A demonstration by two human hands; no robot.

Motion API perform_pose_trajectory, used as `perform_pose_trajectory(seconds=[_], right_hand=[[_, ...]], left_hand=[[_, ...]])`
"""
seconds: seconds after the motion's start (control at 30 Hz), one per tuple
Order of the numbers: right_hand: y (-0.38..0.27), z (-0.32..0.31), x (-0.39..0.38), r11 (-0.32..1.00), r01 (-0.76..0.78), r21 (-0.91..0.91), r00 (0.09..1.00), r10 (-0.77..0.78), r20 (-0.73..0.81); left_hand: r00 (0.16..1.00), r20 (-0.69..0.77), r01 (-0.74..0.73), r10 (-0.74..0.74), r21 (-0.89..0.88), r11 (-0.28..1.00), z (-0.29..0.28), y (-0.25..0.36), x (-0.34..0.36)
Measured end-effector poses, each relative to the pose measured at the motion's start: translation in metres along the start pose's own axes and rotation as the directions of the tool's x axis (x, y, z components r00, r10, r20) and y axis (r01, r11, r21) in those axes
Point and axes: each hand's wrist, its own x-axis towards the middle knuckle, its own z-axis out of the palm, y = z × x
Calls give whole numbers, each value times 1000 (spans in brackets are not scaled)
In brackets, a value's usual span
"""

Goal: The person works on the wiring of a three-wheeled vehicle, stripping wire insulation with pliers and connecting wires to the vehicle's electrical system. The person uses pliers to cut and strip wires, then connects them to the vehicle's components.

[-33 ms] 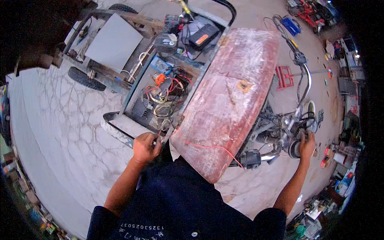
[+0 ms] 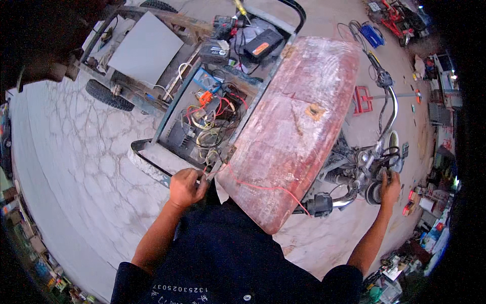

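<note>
My left hand (image 2: 187, 187) is closed in a pinch at the near corner of an open compartment (image 2: 164, 136) full of wiring. Thin wires (image 2: 206, 154) reach close to its fingertips; what it pinches is too small to make out. From that corner a red wire (image 2: 263, 188) trails across a worn reddish seat-like panel (image 2: 283, 131), which is tilted up beside the compartment. At the right, my right hand (image 2: 390, 188) has its fingers curled on a round black housing (image 2: 373, 193) at the front of the handlebar (image 2: 390, 114). The hand partly hides that housing.
A drill (image 2: 225, 24), a black box with an orange label (image 2: 263, 44) and a yellow-handled screwdriver (image 2: 239, 7) lie in the rear compartment. A white board (image 2: 147, 48) rests on the frame behind. A red metal stand (image 2: 362, 100) and a blue object (image 2: 372, 35) lie on the floor.
The whole view has shifted slightly, with the vehicle a little farther right. Both hands stay at the same places on it.
</note>
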Motion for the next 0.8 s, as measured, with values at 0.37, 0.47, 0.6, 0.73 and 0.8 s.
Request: perform_pose_trajectory(seconds=[0.37, 0.47, 0.6, 0.73, 0.8], right_hand=[[-10, -10, 1, 950, -115, -290, 993, 110, -32], [-23, -12, -7, 929, -148, -340, 984, 103, -148], [-43, -22, -7, 921, -389, -33, 920, 390, 34], [-26, -4, -5, 946, -285, -156, 950, 257, -178], [-37, -13, -14, 953, -300, -35, 923, 281, -263]], left_hand=[[1000, -5, -25, 25, -21, 999, 4, -10, 1], [999, 5, -32, 32, -29, 999, 2, -12, 6], [996, 13, -83, 83, -38, 996, 19, -21, -3], [999, -17, 28, -30, -101, 994, 20, -9, -20], [1000, -13, -12, 11, -77, 997, 11, 8, -13]])
